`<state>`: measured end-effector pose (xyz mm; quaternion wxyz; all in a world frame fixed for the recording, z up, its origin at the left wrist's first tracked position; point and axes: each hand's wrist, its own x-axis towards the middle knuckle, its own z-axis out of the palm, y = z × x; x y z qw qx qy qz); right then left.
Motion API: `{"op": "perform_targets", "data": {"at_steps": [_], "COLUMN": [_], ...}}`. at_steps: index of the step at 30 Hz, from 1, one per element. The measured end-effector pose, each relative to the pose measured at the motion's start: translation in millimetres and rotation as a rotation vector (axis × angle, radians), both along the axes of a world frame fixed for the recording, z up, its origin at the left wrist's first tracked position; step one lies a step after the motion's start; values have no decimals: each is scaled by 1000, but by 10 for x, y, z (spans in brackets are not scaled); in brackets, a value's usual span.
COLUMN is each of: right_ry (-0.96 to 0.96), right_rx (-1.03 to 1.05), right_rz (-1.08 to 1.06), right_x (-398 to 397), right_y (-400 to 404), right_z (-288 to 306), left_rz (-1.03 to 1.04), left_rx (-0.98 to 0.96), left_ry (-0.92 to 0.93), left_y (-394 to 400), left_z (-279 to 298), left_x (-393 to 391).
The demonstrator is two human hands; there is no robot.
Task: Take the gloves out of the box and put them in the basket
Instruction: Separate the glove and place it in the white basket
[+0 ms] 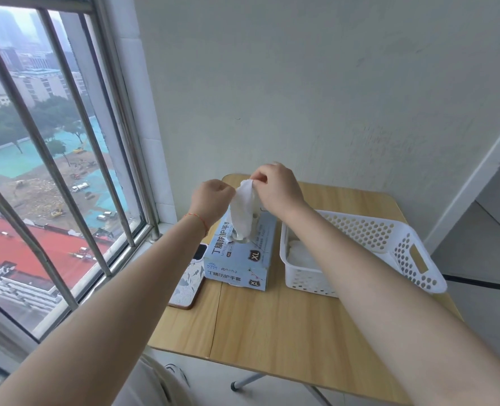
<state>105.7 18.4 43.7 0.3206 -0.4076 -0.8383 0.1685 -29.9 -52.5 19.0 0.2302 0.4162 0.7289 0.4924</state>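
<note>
A pale blue glove box (pixel 242 259) marked XL lies on the small wooden table (pixel 272 332). A white glove (pixel 242 212) hangs above the box's top opening, its lower end still at the opening. My right hand (pixel 278 189) pinches the glove's upper edge. My left hand (pixel 210 200) is closed beside it on the left, touching the glove's upper edge. To the right of the box stands a white perforated basket (pixel 389 238) with some white gloves (pixel 298 254) lying in its near left end.
A phone (pixel 188 276) in a patterned case lies left of the box at the table's left edge. A barred window (pixel 67 171) is on the left and a white wall behind. A folding table leg (pixel 245 382) shows below the front edge.
</note>
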Motion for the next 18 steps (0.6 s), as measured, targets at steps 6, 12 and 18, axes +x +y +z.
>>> {"op": "perform_targets", "data": {"at_steps": [6,12,18], "right_ry": [161,10,126], "right_rx": [6,-126,-364], "right_rz": [-50,78,59], "right_x": [84,250,441], "right_y": [-32,-83,-121], "right_z": [44,-19,100], "left_rz": [-32,-98,-113], "left_rx": [-42,57,273], "left_ry": [-168,-147,-200], "left_y": [-25,-5,-27], "left_z": [201,186,483], "left_x": [83,99,254]}}
